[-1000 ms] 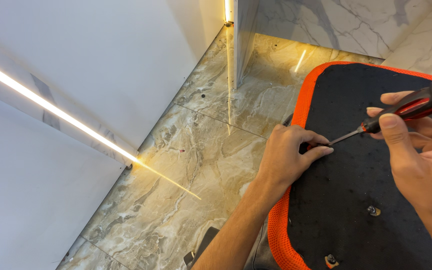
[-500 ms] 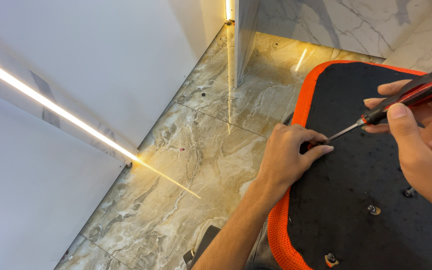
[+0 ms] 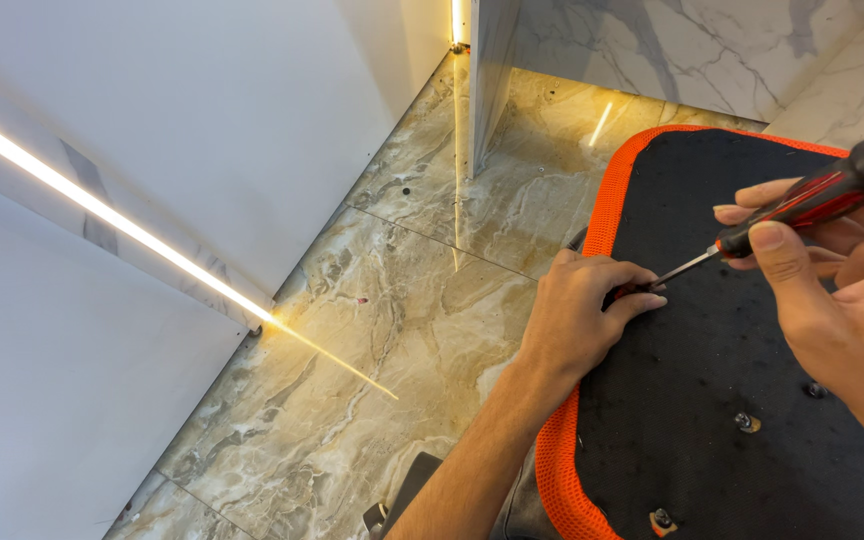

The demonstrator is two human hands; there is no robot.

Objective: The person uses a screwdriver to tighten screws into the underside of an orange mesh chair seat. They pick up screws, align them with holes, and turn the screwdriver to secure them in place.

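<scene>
Head view, looking down at a marbled floor (image 3: pixel 352 330) and an upturned seat panel (image 3: pixel 742 340) — black fabric underside, edged in orange mesh (image 3: pixel 562 470), lying at the right of the scene. Rested on the panel's left edge: the left hand (image 3: pixel 577 320), fingers (image 3: pixel 632 300) curled and pressed together around the screwdriver's tip, pinching something too small to make out. Held higher at the far right: the right hand (image 3: pixel 842 300), fingers wrapped around a screwdriver (image 3: pixel 802 205) with a red-and-black handle, thumb laid along the grip. Ran down-left from that handle — a thin metal shaft, its tip meeting the panel right at the left fingertips. Sat in the black fabric nearer the camera: a screw head (image 3: pixel 745 422), a second (image 3: pixel 814 390) just beside the right wrist, and a third fitting (image 3: pixel 661 519) close to the orange rim at the bottom edge. Stood at the left: a white wall (image 3: pixel 202 130) with a lit strip (image 3: pixel 112 215) running diagonally, its glow mirrored on the floor. Rose at the far side: a marble-patterned wall (image 3: pixel 672 50), a narrow upright panel (image 3: pixel 487 80) in front of it.
</scene>
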